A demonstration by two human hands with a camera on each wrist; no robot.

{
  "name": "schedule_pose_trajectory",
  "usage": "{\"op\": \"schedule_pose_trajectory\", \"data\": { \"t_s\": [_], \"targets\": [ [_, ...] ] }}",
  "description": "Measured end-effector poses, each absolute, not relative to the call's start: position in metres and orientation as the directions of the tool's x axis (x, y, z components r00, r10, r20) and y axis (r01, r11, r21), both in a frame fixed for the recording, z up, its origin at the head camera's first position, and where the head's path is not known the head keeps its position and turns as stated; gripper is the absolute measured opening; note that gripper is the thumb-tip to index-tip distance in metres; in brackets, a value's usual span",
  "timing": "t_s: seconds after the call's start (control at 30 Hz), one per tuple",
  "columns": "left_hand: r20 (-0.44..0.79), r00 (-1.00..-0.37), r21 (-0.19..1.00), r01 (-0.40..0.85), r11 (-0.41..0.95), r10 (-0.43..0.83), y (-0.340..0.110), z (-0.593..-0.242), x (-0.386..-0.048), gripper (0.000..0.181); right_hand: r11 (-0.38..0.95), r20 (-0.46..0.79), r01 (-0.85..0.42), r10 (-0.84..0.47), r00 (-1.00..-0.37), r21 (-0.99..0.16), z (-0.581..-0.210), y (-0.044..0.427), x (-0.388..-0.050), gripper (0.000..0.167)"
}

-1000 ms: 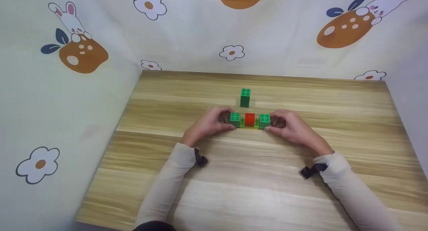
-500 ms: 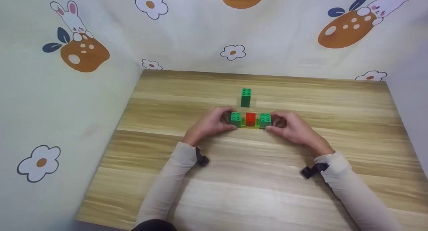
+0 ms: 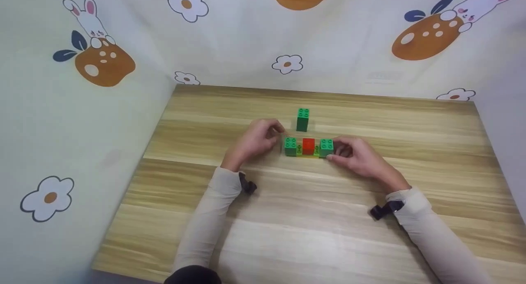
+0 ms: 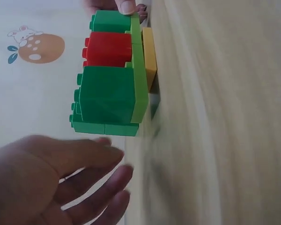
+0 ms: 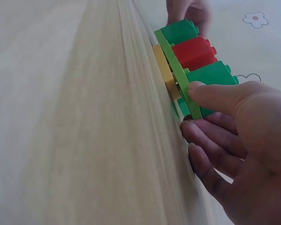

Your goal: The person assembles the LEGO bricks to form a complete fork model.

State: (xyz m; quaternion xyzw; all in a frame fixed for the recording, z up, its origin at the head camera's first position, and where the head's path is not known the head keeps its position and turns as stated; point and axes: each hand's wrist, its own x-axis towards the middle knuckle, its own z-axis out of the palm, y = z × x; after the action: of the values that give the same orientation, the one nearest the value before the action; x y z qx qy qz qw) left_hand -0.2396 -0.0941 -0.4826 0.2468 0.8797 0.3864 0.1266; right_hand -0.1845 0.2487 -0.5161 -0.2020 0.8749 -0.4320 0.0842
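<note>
A row of toy building bricks lies across the table. It has a left green brick (image 3: 290, 146), a red brick (image 3: 308, 146) and a right green brick (image 3: 327, 147) on a light green plate (image 4: 139, 77). Beneath the plate's middle is a yellow brick (image 4: 150, 58). My right hand (image 3: 361, 155) pinches the row's right end, its thumb on the plate's edge in the right wrist view. Left of the row, my left hand (image 3: 257, 138) is apart from it, fingers loosely bent and holding nothing. Behind the row stands a tall green block (image 3: 303, 120).
The wood-grain table (image 3: 312, 218) carries the bricks. A patterned cloth wall (image 3: 337, 41) rises along its back and another cloth side (image 3: 94, 140) along its left. Black wrist cameras (image 3: 248, 185) are strapped at the sleeves.
My left hand has let go of the row's left end and moved slightly left and back. The right hand keeps its pinch, and the row stays in place.
</note>
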Motion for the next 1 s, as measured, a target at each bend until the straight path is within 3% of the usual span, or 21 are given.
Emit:
{"op": "schedule_pose_trajectory", "data": {
  "t_s": [0.3, 0.6, 1.0],
  "targets": [
    [0.026, -0.902, 0.813, 0.269, 0.516, 0.431, -0.072, -0.484, -0.255, 0.048, 0.538, 0.020, -0.263, -0.416, -0.909, -0.801, -0.517, 0.249, -0.183, 0.035],
    [0.055, -0.932, 0.835, 0.240, 0.496, 0.359, -0.049, -0.480, -0.264, 0.050, 0.541, 0.028, -0.272, -0.415, -0.909, -0.796, -0.515, 0.251, -0.183, 0.037],
    [0.185, -0.915, 0.829, 0.341, 0.443, 0.359, -0.034, -0.496, -0.259, 0.045, 0.523, 0.025, -0.263, -0.417, -0.908, -0.810, -0.516, 0.250, -0.183, 0.039]
  ]
}}
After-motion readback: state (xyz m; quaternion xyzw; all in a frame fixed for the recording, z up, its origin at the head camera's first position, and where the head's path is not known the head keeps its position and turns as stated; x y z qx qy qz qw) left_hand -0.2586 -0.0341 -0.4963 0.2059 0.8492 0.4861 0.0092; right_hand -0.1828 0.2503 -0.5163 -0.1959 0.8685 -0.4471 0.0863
